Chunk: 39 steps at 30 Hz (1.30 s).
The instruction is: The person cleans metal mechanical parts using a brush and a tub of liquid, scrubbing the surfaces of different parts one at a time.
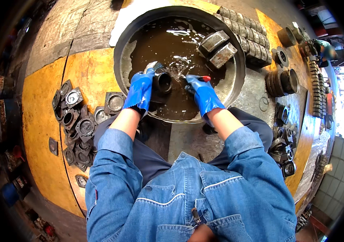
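A wide round metal basin (120, 76) holds brown, murky liquid (156, 40) in front of me. My left hand (139, 88), in a blue rubber glove, grips a dark metal housing with a round bore (164, 82) over the liquid, its opening turned toward me. Just to the right, my right hand (200, 90), gloved the same way, is closed round a tool with a red end (206, 78); its working end is hard to make out. Liquid splashes between the hands. Two blocky metal castings (223, 55) rest at the basin's right side, partly over the liquid.
Flat square metal plates with round openings (86, 127) lie heaped on the left. Rows of cylindrical parts (244, 34) are stacked behind the basin at right. Large metal rings (289, 82), thin hoops (263, 104) and a pile of dark housings (284, 149) lie further right.
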Each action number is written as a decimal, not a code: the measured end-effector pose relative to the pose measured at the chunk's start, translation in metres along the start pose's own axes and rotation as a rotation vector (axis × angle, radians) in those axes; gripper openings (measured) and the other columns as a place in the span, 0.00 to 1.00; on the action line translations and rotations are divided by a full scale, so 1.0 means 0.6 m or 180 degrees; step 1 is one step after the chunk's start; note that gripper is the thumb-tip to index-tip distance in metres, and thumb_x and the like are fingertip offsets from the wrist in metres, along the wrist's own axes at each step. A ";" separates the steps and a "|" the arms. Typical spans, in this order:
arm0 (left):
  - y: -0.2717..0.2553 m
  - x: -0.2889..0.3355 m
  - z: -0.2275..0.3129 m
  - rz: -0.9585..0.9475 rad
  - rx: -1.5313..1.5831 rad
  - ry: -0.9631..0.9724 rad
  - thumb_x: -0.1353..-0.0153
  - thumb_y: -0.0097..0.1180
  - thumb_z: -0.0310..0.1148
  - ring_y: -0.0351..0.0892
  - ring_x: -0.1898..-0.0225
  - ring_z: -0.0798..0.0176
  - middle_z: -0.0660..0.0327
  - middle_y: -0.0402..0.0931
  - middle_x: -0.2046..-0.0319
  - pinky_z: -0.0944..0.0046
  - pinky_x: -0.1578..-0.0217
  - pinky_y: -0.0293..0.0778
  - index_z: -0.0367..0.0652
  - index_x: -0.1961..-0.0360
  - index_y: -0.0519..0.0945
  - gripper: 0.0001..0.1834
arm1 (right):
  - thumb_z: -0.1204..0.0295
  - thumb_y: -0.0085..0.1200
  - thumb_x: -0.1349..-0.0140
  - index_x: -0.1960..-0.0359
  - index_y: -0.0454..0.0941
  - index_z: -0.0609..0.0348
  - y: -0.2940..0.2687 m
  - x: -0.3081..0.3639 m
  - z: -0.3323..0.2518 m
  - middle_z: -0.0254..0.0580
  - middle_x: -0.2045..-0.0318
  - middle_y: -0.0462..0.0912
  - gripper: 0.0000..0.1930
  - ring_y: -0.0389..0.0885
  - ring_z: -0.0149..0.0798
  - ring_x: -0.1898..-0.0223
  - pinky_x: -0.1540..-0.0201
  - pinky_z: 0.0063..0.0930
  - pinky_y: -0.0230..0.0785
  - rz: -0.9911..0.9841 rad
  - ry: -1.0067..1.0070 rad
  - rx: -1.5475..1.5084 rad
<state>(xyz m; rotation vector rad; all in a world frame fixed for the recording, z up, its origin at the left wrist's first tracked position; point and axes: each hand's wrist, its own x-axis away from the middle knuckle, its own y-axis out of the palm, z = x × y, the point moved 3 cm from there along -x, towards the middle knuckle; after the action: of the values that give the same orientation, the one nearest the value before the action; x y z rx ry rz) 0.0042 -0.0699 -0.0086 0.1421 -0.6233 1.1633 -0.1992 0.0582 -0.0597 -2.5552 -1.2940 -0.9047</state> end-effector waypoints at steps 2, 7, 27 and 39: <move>-0.002 0.013 0.016 -0.0037 -0.0043 0.0060 0.26 0.53 0.56 0.84 0.57 0.52 0.46 0.87 0.59 0.55 0.51 0.77 0.30 0.49 0.84 0.33 | 0.61 0.64 0.33 0.58 0.85 0.55 -0.001 0.017 0.001 0.30 0.71 0.82 0.11 0.77 0.25 0.70 0.68 0.22 0.67 -0.0146 0.0284 0.0088; -0.004 0.017 0.015 -0.0044 -0.0057 0.0124 0.26 0.53 0.57 0.83 0.59 0.54 0.47 0.86 0.61 0.55 0.54 0.76 0.29 0.51 0.84 0.34 | 0.64 0.59 0.29 0.47 0.83 0.61 -0.016 0.076 -0.021 0.38 0.55 0.86 0.15 0.84 0.31 0.56 0.49 0.24 0.76 -0.0828 0.0443 0.0767; -0.020 -0.002 -0.007 -0.0125 -0.0683 0.0902 0.25 0.47 0.57 0.84 0.55 0.54 0.49 0.87 0.59 0.55 0.51 0.75 0.32 0.49 0.85 0.33 | 0.74 0.65 0.41 0.57 0.89 0.56 0.108 0.100 -0.035 0.53 0.56 0.89 0.10 0.89 0.55 0.54 0.47 0.45 0.82 -0.1415 -0.3657 0.2391; -0.006 0.011 0.006 -0.0263 0.0190 0.0285 0.25 0.50 0.53 0.84 0.54 0.54 0.47 0.87 0.57 0.58 0.48 0.75 0.28 0.50 0.84 0.32 | 0.58 0.55 0.25 0.44 0.80 0.51 0.023 0.036 -0.068 0.39 0.57 0.86 0.15 0.87 0.34 0.57 0.59 0.24 0.80 -0.0575 0.0556 -0.0074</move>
<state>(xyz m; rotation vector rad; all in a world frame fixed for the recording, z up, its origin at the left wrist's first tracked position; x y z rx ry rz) 0.0077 -0.0675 -0.0017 0.1643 -0.4995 1.1026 -0.1969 0.0492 -0.0125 -2.3420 -1.4855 -1.1540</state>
